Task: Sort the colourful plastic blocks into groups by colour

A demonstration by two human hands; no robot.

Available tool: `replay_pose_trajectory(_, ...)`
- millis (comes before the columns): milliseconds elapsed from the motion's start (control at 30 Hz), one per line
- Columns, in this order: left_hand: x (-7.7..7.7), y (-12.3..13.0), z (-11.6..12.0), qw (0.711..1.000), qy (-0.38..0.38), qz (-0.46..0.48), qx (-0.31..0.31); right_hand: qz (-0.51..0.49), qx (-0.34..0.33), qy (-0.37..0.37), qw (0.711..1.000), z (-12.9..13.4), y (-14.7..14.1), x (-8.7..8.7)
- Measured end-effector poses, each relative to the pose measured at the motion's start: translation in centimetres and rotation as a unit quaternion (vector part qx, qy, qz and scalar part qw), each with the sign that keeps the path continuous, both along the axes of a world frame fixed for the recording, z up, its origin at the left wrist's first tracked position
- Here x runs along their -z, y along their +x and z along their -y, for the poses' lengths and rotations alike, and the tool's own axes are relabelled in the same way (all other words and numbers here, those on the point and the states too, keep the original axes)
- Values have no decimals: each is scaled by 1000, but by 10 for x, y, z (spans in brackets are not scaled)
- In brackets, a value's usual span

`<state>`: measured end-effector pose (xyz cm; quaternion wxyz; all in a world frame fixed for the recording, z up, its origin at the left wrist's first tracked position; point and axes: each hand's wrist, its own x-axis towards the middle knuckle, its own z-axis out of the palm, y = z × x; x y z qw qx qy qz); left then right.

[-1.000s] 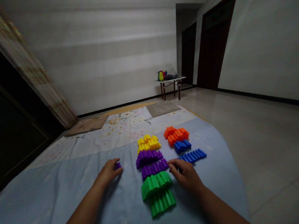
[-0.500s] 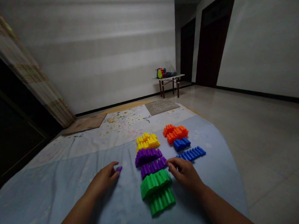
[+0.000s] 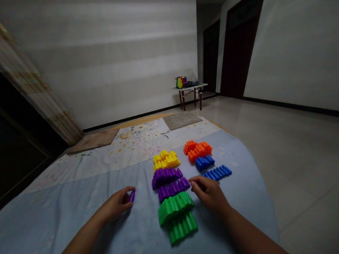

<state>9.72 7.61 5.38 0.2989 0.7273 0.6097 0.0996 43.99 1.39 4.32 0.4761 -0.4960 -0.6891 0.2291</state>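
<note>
A short purple stick (image 3: 132,195) is pinched between the thumb and fingers of my left hand (image 3: 118,203), just above the cloth on the left. My right hand (image 3: 209,193) has its thumb and index finger drawn together at the right end of the nearer purple row (image 3: 173,189); whether anything is between the tips I cannot make out. Behind that row lies a purple pile (image 3: 167,177). Green sticks (image 3: 176,207) lie in front, with another green row (image 3: 183,228) nearer me. Beyond my right hand are a blue row (image 3: 218,173) and a small blue pile (image 3: 204,162).
Yellow sticks (image 3: 166,159) lie behind the purple ones, and orange sticks (image 3: 199,151) at the back right. A light blue cloth (image 3: 107,238) covers the rounded surface. Two mats, one brown (image 3: 94,141) and one grey (image 3: 182,120), lie farther off. A small table (image 3: 189,88) stands by the wall.
My left hand has drawn slightly left and its fingers have closed around the purple stick, which now stands more upright. My right hand stays by the purple row. The view has shifted slightly.
</note>
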Motion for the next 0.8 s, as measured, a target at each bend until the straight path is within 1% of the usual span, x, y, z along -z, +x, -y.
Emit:
replay_pose_trajectory(67, -2, 0, -2, 1000, -1, -5, -4, 2, 0, 3, 1000, 0, 0, 0)
replay_pose_trajectory(100, -4, 1, -3, 1000, 9, -10, -12, 2, 1, 5, 1000, 0, 0, 0)
replay_pose_trajectory(200, -16, 12, -9, 994, 91, -23, -48, 2, 2, 6, 1000, 0, 1, 2)
replay_pose_trajectory(233, -22, 20, -11, 991, 124, -22, -54, 2, 2, 6, 1000, -1, 1, 2)
replay_pose_trajectory(300, -36, 42, -12, 984, 174, -10, -45, -1, 5, 6, 1000, -1, 1, 3)
replay_pose_trajectory(367, -49, 69, -13, 978, 210, 5, -14, -3, 9, 7, 1000, -1, 1, 3)
replay_pose_trajectory(433, -57, 95, -14, 975, 222, 13, 19, -5, 11, 11, 1000, -1, 1, 2)
replay_pose_trajectory(500, -60, 116, -15, 973, 227, 6, 41, -5, 10, 13, 1000, -2, 1, 1)
replay_pose_trajectory(600, -57, 133, -21, 974, 216, -37, 57, -4, 8, 15, 1000, -2, 1, 0)
replay_pose_trajectory(667, -53, 137, -25, 975, 198, -77, 58, -6, 8, 15, 1000, -1, 1, -1)
replay_pose_trajectory(800, -50, 137, -32, 974, 173, -137, 56, -9, 9, 10, 1000, 0, 0, -3)
